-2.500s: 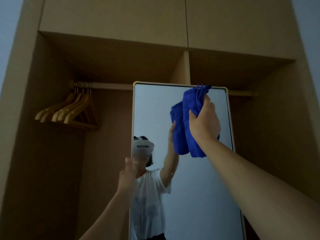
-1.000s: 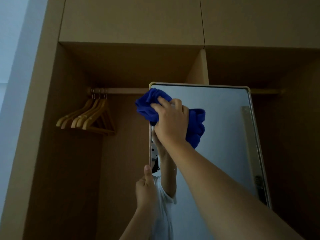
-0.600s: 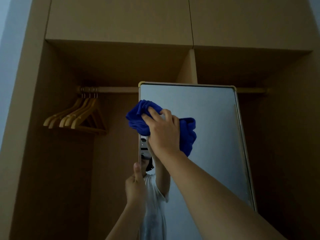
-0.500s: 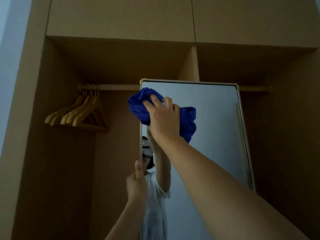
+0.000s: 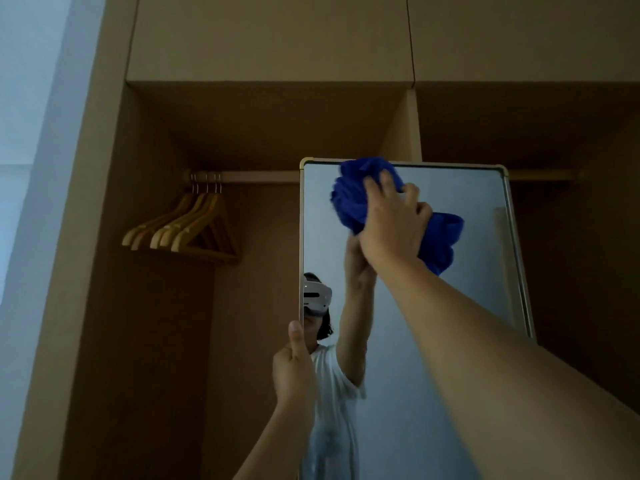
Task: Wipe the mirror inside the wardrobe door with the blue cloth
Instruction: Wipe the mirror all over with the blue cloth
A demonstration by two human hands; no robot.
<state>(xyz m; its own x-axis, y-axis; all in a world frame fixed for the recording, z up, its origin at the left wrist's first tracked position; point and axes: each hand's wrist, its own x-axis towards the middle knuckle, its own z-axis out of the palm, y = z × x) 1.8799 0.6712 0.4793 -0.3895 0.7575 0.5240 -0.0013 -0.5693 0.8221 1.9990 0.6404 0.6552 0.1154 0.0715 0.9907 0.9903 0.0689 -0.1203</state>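
A tall mirror (image 5: 460, 271) in a thin gold frame stands in front of the open wardrobe. My right hand (image 5: 393, 223) grips a bunched blue cloth (image 5: 356, 195) and presses it against the glass near the top edge, a little left of centre. My left hand (image 5: 293, 368) holds the mirror's left edge lower down, thumb pointing up along the frame. The glass reflects a person in a white shirt with an arm raised.
Several wooden hangers (image 5: 187, 226) hang on a rail (image 5: 249, 176) in the left wardrobe compartment. A vertical divider (image 5: 412, 133) splits the wardrobe behind the mirror. Closed upper cabinets (image 5: 270, 36) sit above. A pale wall (image 5: 31, 133) lies at far left.
My right hand has carried the cloth from the mirror's left edge up and to the right, to the top edge. My left hand keeps its hold on the frame.
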